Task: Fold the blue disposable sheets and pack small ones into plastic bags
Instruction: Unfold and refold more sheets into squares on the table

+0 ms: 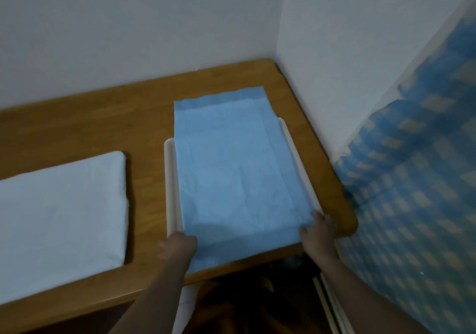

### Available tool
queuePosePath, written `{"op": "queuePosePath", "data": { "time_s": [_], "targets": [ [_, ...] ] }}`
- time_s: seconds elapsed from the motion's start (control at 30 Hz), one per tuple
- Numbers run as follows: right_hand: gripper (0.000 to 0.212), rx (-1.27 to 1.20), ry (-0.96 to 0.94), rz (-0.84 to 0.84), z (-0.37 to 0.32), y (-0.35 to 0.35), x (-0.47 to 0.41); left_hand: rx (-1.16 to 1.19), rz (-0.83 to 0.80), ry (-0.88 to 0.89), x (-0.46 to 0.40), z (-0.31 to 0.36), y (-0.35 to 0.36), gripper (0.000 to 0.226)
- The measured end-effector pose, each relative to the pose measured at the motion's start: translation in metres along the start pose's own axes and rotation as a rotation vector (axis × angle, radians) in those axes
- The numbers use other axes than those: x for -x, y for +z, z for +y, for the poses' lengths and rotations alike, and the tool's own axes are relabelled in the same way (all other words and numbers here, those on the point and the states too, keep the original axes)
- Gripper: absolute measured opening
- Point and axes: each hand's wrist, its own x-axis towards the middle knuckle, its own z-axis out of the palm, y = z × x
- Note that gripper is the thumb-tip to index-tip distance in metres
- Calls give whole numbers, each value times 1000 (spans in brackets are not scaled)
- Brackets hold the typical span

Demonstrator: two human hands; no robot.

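Head view: a blue disposable sheet lies spread lengthwise in the centre of the frame, over a white tray-like slab that shows along its left and right edges. Both rest on a wooden tabletop pushed into a corner of white walls. The sheet's far end overhangs the slab toward the upper centre; its near end hangs slightly past the tabletop's front edge.

The left hand holds the near left corner of the sheet, its fingers curled at the sheet's edge, though blur hides exactly how they close. The right hand pinches the near right corner, fingers lying on top of the sheet. A white folded pad sits at the lower left, well apart from the sheet. Blue checked fabric fills the right side.

Judging the risks: the sheet looks thin and light, so lifting the two corners unevenly would likely skew the fold and leave the edges mismatched. The slab underneath may slide or tip off the front edge if the sheet drags on it. No plastic bags are visible here.
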Motion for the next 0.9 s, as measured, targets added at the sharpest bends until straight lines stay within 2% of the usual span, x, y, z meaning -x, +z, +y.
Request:
{"op": "queuePosePath", "data": {
  "time_s": [0.1,0.2,0.37,0.47,0.6,0.7,0.77,0.83,0.9],
  "targets": [
    [38,-56,-28,58,7,-9,-12,111,56,19,7,7,10,40],
    [32,-156,-34,105,11,-13,-17,86,101,62,17,12,18,32],
    [36,-381,146,159,13,-12,-13,-27,-20,189,23,10,23,25],
    [35,-445,235,203,16,-14,-10,130,-74,193,22,15,18,23],
    [30,-488,248,252,19,-23,-8,296,-110,155,22,26,15,28],
    [29,-489,259,322,18,-27,-5,244,-100,159,23,28,14,23],
    [36,-483,320,307,17,-27,-4,180,-95,180,25,28,13,21],
    [38,-497,367,290,16,-28,-2,154,-95,176,28,29,9,30],
    [37,-518,336,313,13,-28,0,81,-56,199,30,31,3,46]
  ]
}}
